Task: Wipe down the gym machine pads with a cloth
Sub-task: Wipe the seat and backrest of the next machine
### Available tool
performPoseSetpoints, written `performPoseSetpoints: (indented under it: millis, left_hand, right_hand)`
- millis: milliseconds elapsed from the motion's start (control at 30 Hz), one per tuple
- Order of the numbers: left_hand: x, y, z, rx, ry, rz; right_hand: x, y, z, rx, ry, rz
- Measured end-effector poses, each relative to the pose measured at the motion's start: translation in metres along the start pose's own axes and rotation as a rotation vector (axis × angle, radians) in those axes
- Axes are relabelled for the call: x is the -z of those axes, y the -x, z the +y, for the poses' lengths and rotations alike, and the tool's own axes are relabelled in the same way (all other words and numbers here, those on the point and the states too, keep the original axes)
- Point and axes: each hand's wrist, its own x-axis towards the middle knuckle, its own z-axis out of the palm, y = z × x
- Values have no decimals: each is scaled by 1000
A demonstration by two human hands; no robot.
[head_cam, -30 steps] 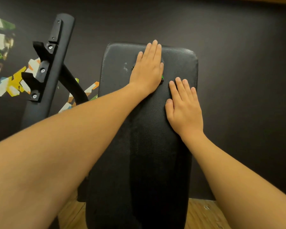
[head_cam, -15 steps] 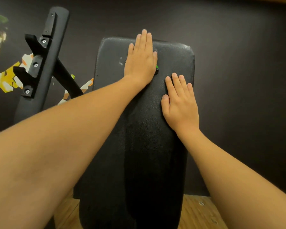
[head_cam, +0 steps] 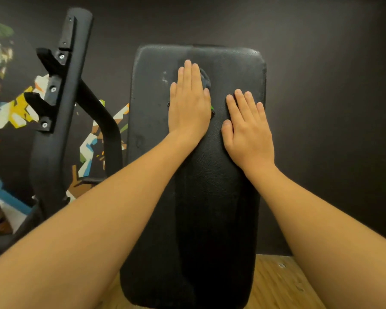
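As the head camera looked down, the black pad ran lengthwise through the middle of the view, its top end farthest away. The left hand lay flat on the pad's upper part, fingers straight and together. It pressed on a dark cloth that was mostly hidden beneath it. Only a fold showed beside the fingers, and a green speck at the hand's right edge. The right hand rested just beside it, also flat with straight fingers, gripping nothing, palm on the bare pad. A black machine frame with bolts rose on the left before a colourful mural. Wooden floor showed below.
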Motion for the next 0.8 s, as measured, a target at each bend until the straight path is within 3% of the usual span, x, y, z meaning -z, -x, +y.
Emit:
performPoseSetpoints:
  millis: [233, 467, 633, 800]
  left_hand:
    - [9, -51, 2, 2, -57, -15]
    - [-3, 11, 0, -32, -43, 12]
    - [1, -11, 1, -45, -96, 4]
    - [1, 9, 2, -13, 0, 2]
  right_hand:
    - [0, 0, -1, -10, -3, 9]
    - [2, 0, -1, -1, 3, -3]
    - [1, 0, -1, -6, -5, 6]
    - [1, 0, -1, -13, -12, 10]
